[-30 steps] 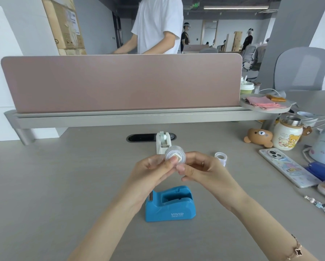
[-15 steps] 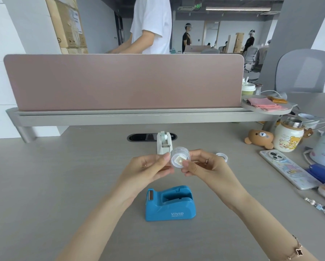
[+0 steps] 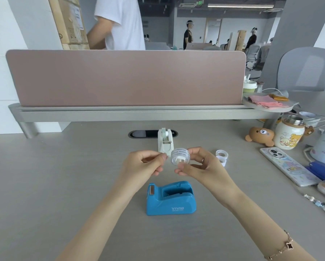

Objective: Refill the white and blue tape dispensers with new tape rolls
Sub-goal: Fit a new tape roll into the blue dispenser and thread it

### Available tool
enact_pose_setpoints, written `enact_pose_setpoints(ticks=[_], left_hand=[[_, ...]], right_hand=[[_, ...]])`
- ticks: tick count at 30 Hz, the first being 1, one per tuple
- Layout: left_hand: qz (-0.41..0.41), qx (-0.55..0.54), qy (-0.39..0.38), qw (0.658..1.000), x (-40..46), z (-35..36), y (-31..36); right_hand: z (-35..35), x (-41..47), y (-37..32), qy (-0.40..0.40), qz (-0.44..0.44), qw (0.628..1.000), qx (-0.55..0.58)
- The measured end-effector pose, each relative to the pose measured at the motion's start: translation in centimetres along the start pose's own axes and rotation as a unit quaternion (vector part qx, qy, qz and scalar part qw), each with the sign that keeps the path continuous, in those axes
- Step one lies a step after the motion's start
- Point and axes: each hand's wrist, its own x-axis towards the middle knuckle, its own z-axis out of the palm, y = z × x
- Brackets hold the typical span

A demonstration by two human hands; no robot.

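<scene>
A tape roll (image 3: 180,156) is gripped by the right hand (image 3: 201,167), its free end seemingly pinched by the left hand (image 3: 144,163). The blue dispenser (image 3: 170,198), at 6 o'clock, sits unfilled; the white dispenser (image 3: 164,141), at 12, appears loaded. Spare rolls (image 3: 221,156) lie at 3 on the grey surface (image 3: 63,185), before a pink partition (image 3: 125,78) in an open office.

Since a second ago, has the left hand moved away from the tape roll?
Yes. The left hand has drawn left, away from the tape roll that the right hand holds. It now lies left of the white dispenser, pinching something small.
</scene>
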Motion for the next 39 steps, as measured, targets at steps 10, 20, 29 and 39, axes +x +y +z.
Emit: enact_pose_setpoints(ticks=[10,20,29,39], left_hand=[[0.001,0.005,-0.005,1.000,0.1,-0.6,0.3],[-0.041,-0.002,-0.046,0.998,-0.7,-3.8,0.9],[-0.125,-0.042,-0.073,0.989,-1.5,-4.5,-0.5],[-0.152,0.052,-0.113,0.981,-1.7,-5.2,-0.6]], right_hand=[[-0.1,0.2,-0.2,0.038,-0.028,0.998,-0.048],[-0.7,-0.3,-2.0,-0.016,-0.051,0.964,-0.260],[-0.9,-0.6,-2.0,-0.065,-0.026,0.929,-0.362],[-1.2,-0.7,-1.5,-0.107,-0.019,0.899,-0.425]])
